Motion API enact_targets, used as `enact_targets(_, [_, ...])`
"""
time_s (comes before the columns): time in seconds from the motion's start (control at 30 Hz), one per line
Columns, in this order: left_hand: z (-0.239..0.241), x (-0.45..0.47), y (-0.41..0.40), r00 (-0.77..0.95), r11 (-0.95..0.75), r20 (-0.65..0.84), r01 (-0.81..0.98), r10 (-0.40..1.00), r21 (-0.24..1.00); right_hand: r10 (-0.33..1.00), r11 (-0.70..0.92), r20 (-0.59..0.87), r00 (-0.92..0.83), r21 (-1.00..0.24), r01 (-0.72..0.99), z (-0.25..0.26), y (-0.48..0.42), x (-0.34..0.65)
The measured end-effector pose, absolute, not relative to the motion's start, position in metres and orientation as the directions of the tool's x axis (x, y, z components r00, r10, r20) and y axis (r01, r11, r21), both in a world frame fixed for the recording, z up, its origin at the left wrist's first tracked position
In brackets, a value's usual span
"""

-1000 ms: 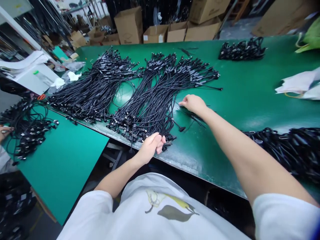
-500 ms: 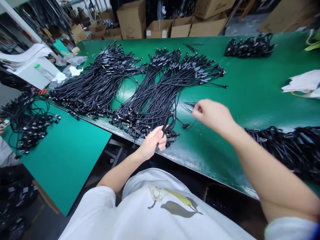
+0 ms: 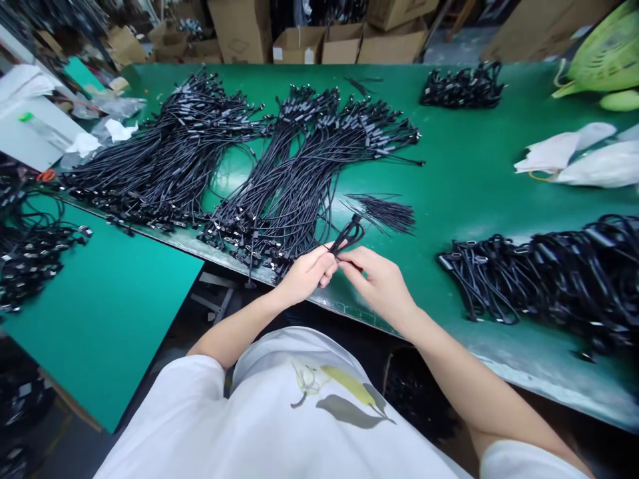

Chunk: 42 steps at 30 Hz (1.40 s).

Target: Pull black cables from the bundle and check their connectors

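the left hand [image 3: 310,271] has its fingers clasped around a folded black cable [image 3: 353,231], whose loops point to one o'clock above the green desk [image 3: 464,193]. the right hand [image 3: 378,279] meets it from four o'clock, fingers pinched together against the cable, though what sits between them is too small to tell. from the hands, thin black strips [image 3: 388,213] lie near two o'clock, loose cables [image 3: 309,176] at eleven, coiled cables [image 3: 544,273] at three.
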<state>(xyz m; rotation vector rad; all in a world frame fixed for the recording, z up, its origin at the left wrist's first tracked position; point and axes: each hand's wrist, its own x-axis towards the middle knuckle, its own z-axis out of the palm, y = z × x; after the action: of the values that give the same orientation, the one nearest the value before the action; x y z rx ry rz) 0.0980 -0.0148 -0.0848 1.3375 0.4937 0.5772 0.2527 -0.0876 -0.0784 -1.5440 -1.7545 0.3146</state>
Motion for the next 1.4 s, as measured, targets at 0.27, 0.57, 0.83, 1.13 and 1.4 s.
enact_targets(0.27, [-0.078, 0.092, -0.011, 0.698, -0.245, 0.053, 0.179, 0.715, 0.953, 0.606, 0.377, 0.600, -0.522, 0.361, 0.853, -0.054, -0.085, 0.251])
enact_targets(0.57, [-0.075, 0.089, -0.006, 0.848, 0.291, -0.271, 0.146, 0.455, 0.946, 0.488, 0.625, 0.235, -0.841, 0.578, 0.525, -0.032, -0.083, 0.262])
enact_targets(0.83, [-0.068, 0.085, -0.011, 0.861, 0.646, -0.415, 0.141, 0.293, 0.750, 0.496, 0.618, 0.072, -0.866, 0.671, 0.409, -0.015, -0.094, 0.246])
enact_targets(1.13, [-0.060, 0.086, -0.027, 0.796, 0.364, -0.248, 0.038, 0.552, 0.931, 0.599, 0.563, 0.209, -0.773, 0.576, 0.592, -0.022, -0.075, 0.247])
enact_targets(1.4, [-0.059, 0.087, -0.009, 0.601, -0.036, 0.099, -0.117, 0.793, 0.992, 0.910, 0.253, 0.409, -0.071, -0.410, 0.876, -0.040, -0.067, 0.243])
